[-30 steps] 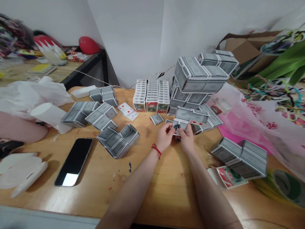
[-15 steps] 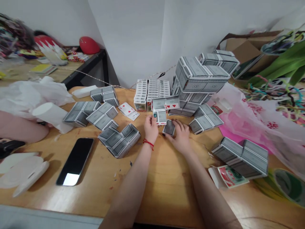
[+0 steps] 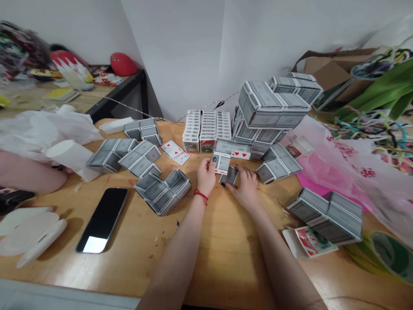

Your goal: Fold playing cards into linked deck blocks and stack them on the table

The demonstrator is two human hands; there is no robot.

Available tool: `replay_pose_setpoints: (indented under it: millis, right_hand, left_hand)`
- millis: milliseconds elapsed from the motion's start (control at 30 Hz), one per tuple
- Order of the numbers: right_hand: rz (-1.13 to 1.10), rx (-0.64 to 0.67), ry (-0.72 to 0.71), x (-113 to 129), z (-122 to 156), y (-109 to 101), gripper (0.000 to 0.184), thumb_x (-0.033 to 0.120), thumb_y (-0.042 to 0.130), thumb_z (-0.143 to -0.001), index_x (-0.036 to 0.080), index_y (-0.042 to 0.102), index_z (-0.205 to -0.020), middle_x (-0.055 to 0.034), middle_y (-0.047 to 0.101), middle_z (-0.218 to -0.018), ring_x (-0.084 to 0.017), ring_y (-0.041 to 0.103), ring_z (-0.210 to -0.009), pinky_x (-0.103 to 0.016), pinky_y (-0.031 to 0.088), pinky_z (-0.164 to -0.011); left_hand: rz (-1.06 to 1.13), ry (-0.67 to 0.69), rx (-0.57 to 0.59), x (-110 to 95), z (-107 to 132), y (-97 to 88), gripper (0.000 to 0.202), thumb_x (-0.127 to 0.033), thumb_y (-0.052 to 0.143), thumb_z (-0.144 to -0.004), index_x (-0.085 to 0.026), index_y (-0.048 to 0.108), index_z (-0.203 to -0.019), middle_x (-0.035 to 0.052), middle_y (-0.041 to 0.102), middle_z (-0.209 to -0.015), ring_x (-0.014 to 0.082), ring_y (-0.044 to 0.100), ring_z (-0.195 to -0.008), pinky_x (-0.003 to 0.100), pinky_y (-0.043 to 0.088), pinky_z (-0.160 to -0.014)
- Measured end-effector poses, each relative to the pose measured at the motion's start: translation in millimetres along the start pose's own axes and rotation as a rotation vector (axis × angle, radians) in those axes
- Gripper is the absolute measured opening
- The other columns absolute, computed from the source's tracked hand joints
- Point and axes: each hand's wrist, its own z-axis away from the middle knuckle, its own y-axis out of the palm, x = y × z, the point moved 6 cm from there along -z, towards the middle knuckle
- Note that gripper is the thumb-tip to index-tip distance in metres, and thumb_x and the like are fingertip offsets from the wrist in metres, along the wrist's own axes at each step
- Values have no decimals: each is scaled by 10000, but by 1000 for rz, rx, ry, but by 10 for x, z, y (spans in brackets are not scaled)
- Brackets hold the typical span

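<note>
My left hand (image 3: 205, 176) pinches a piece made of joined playing cards (image 3: 223, 147), grey-patterned backs up, with a strip of red hearts showing at its right end. Below that piece, a small grey-backed card block (image 3: 230, 176) rests on the table; whether it is a stack or a folded box I cannot tell. The thumb and fingers of my right hand (image 3: 246, 186) close around its right side. Just behind the hands stand rows of upright card packs (image 3: 207, 127). To the left lie a few loose cards (image 3: 174, 150), hearts among them.
Stacked card-built blocks (image 3: 271, 105) rise at the back right. More card blocks (image 3: 163, 191) sit left, and another (image 3: 327, 213) right, beside an opened card box (image 3: 311, 242). A phone (image 3: 103, 219) lies front left. Yellow tape (image 3: 377, 254) and pink plastic (image 3: 322, 159) line the right side.
My left hand has shifted the card piece slightly right and towards me, so it overlaps the top of the small card block. My right hand has stayed nearly in place around the block.
</note>
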Motion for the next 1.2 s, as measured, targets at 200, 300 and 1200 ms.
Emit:
replay_pose_setpoints:
  millis: [200,300,1200]
  right_hand:
    - [49,36,43,-7,16,-25,705,541,610,-615,195,434,-1204,-138,497,-1092,-315,378,-997,-414,302,-787]
    - [93,55,64,8,27,-45,672,549,601,-622,214,458,-1187,-135,496,-1065,-315,373,-972,-408,294,-754]
    - [-67,42,113,-68,2,-63,495,489,671,-543,179,530,-903,-92,516,-922,-271,441,-876,-373,323,-736]
  left_hand:
    - [-73,8,18,37,-18,-7,205,-355,494,-785,-153,509,-760,3,548,-686,95,495,-603,193,386,-558]
    - [-116,16,10,53,-22,-14,192,-345,502,-783,-153,517,-773,5,550,-691,99,494,-616,197,382,-576]
    - [-173,51,32,82,-12,12,191,-341,485,-795,-154,524,-778,14,561,-688,108,502,-635,206,379,-585]
